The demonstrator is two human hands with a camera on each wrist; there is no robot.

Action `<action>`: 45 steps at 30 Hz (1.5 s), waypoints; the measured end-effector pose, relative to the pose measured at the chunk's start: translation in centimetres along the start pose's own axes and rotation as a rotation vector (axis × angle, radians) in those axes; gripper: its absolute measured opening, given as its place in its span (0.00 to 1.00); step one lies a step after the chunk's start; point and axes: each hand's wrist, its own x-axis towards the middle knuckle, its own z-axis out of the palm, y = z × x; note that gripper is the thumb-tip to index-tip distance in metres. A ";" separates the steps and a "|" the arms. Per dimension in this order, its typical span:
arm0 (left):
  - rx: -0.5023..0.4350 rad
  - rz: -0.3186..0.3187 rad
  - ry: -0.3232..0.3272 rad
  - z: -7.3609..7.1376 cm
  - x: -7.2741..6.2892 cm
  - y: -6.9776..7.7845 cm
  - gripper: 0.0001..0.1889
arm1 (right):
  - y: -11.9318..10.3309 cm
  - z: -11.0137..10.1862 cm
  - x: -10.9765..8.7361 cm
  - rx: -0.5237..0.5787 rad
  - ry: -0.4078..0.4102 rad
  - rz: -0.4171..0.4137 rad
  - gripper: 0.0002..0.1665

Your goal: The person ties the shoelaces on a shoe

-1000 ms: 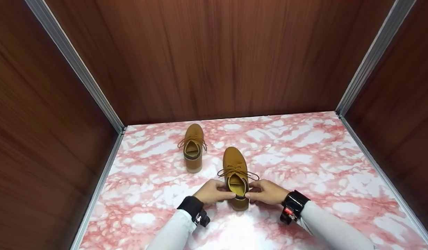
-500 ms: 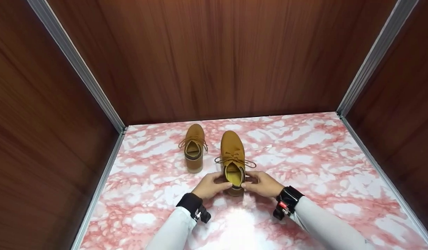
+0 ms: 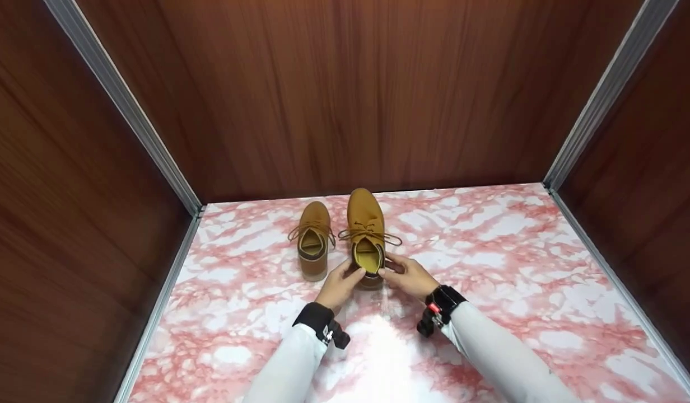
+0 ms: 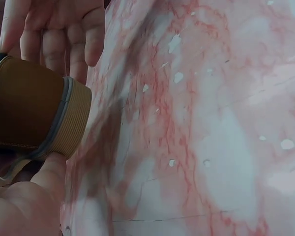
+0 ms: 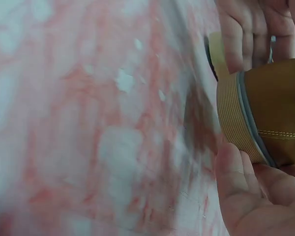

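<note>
In the head view, a tan lace-up ankle shoe is held between both hands, toe pointing to the back wall. My left hand grips the left side of its heel collar, thumb at the rim. Opposite it, my right hand grips the right side the same way. Both wrist views show the heel and ribbed sole of this shoe raised off the surface, fingers against its sides. Its matching shoe stands just to the left, also toe away, laces tied in a bow.
The surface has a red and white marbled pattern. A brown wood-grain panel closes off the back. More panels stand at left and right, with grey metal strips along the corners.
Both hands have carried the held shoe forward and a little left, up beside the other shoe. The other shoe has stayed in place.
</note>
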 end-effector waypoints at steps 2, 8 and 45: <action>0.014 -0.018 0.025 0.0 0.5 -0.1 0.30 | 0.0 0.0 0.8 -0.012 0.010 0.011 0.42; -0.020 -0.093 0.058 0.2 1.8 -0.3 0.30 | 0.4 0.2 2.4 -0.025 0.019 0.090 0.40; 0.197 -0.159 0.138 0.4 3.4 -1.9 0.32 | -0.5 2.1 3.5 -0.074 0.208 0.240 0.40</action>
